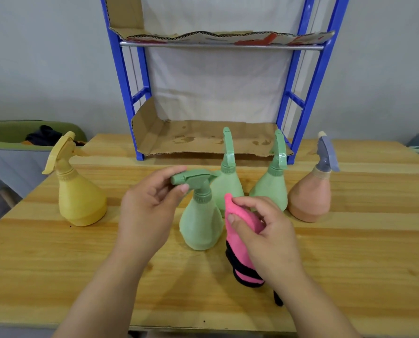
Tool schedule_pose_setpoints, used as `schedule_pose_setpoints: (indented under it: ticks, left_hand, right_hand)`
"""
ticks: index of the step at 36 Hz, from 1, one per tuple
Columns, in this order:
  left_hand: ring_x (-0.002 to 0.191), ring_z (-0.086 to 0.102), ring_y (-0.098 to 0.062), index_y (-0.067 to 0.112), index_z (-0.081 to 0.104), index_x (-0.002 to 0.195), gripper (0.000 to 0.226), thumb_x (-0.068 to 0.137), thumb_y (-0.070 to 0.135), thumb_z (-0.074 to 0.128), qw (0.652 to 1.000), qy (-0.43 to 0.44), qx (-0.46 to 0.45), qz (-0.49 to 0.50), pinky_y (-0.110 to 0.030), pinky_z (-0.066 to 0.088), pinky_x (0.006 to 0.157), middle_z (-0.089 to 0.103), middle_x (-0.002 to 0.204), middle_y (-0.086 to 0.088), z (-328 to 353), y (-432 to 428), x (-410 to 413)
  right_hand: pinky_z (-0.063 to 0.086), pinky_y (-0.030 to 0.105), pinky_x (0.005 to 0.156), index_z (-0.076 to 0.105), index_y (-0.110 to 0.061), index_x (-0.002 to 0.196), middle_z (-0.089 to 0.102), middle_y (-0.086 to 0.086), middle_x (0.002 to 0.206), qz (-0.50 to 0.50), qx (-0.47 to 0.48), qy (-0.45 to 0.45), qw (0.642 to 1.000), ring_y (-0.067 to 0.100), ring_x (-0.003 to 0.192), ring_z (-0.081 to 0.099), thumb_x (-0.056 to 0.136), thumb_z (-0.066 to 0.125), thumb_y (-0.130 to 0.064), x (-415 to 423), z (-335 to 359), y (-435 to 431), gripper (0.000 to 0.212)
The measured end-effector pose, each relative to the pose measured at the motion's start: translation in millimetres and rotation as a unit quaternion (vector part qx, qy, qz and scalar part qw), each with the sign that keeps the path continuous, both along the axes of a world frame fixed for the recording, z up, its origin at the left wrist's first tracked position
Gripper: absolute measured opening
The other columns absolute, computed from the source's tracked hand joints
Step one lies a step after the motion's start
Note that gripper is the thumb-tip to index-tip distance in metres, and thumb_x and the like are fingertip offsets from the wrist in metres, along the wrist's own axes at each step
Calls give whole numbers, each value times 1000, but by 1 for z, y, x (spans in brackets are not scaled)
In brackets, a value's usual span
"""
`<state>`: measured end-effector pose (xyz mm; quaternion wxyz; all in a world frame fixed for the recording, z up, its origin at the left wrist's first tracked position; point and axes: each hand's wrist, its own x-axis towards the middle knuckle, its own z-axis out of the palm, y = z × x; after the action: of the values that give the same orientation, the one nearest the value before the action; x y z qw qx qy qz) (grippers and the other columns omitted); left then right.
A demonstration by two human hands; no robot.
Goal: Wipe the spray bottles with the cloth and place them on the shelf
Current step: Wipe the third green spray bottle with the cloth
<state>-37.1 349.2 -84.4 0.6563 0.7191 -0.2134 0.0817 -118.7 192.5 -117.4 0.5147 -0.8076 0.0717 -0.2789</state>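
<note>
A green spray bottle (200, 223) stands on the wooden table (57, 264) in front of me. My left hand (149, 206) pinches its nozzle head between thumb and fingers. My right hand (264, 230) holds a pink cloth with black trim (240, 230) against the bottle's right side. Two more green bottles (228, 186) (272, 189) stand just behind it. A yellow bottle (80, 196) is at the left and an orange bottle with a grey head (311, 196) at the right. The blue shelf (140, 132) stands at the table's back, its lower level lined with bare cardboard (203, 137).
The shelf's upper level (218, 41) also carries cardboard. A green-rimmed bin (13, 142) with dark items sits off the table's left edge. The near table edge runs below my forearms.
</note>
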Motion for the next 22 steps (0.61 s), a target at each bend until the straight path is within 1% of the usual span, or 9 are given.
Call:
schedule_pose_setpoints:
  ticks: [4, 8, 9, 11, 13, 15, 17, 20, 22]
  left_hand:
    - [89, 69, -2, 28, 68, 98, 35, 82, -3, 63, 998, 18, -35, -41, -12, 51, 77, 75, 92, 15, -2, 5, 3]
    - [92, 68, -5, 29, 68, 102, 34, 82, 2, 64, 998, 11, -26, -50, -14, 51, 81, 70, 105, 2, -4, 8, 3]
    - [93, 67, -6, 32, 68, 101, 33, 81, 7, 65, 999, 4, -20, -45, -16, 51, 82, 68, 106, 3, -4, 8, 3]
    - [93, 66, -3, 46, 68, 98, 33, 76, 22, 66, 1000, -8, -3, -27, -16, 51, 82, 70, 101, 10, -5, 10, 3]
    - [93, 66, -2, 53, 67, 95, 35, 75, 24, 67, 1000, -9, 5, -17, -14, 50, 81, 71, 97, 13, -6, 11, 4]
    - [93, 66, -3, 51, 67, 95, 39, 79, 15, 69, 1000, -5, 10, -10, -14, 50, 80, 72, 96, 11, -7, 12, 5]
    - [92, 67, -3, 47, 68, 96, 40, 80, 11, 69, 1000, -1, 5, -12, -15, 51, 79, 73, 94, 12, -7, 12, 4]
    - [89, 68, -7, 42, 69, 99, 32, 76, 19, 68, 1000, 8, -15, -25, -14, 52, 75, 74, 91, 6, -6, 11, 3]
    - [89, 69, -7, 39, 69, 100, 32, 77, 17, 67, 999, 16, -29, -33, -14, 52, 74, 74, 90, 5, -6, 12, 3]
  right_hand:
    - [41, 5, 78, 64, -36, 97, 60, -20, 97, -18, -14, -36, 999, -5, 96, 55, 82, 71, -15, 9, 6, 5, 27]
    - [39, 4, 78, 65, -28, 100, 60, -15, 98, -36, -52, -66, 996, -5, 95, 54, 83, 70, -16, 24, 8, 14, 22]
    - [39, 4, 78, 66, -24, 100, 61, -13, 98, -40, -59, -74, 995, -5, 94, 54, 83, 70, -15, 28, 7, 16, 20]
    - [39, 4, 78, 67, -19, 101, 60, -11, 97, -41, -72, -83, 993, -4, 93, 53, 83, 70, -14, 34, 3, 22, 19]
    - [42, 9, 79, 66, -17, 102, 60, -8, 97, -45, -100, -96, 989, 0, 92, 54, 84, 67, -17, 37, -1, 28, 18]
    - [44, 12, 80, 66, -14, 102, 61, -5, 98, -53, -109, -113, 986, 3, 92, 55, 85, 63, -20, 39, -3, 34, 19]
    - [43, 10, 82, 67, -12, 103, 62, -3, 99, -53, -112, -133, 983, 2, 93, 55, 86, 61, -22, 39, -2, 38, 20]
    - [40, 7, 83, 66, -10, 102, 63, 0, 99, -23, -148, -150, 977, 3, 93, 56, 87, 63, -19, 37, 0, 45, 18]
    - [39, 7, 85, 66, -9, 102, 64, 1, 99, -10, -159, -157, 975, 4, 93, 56, 87, 61, -19, 37, 1, 48, 18]
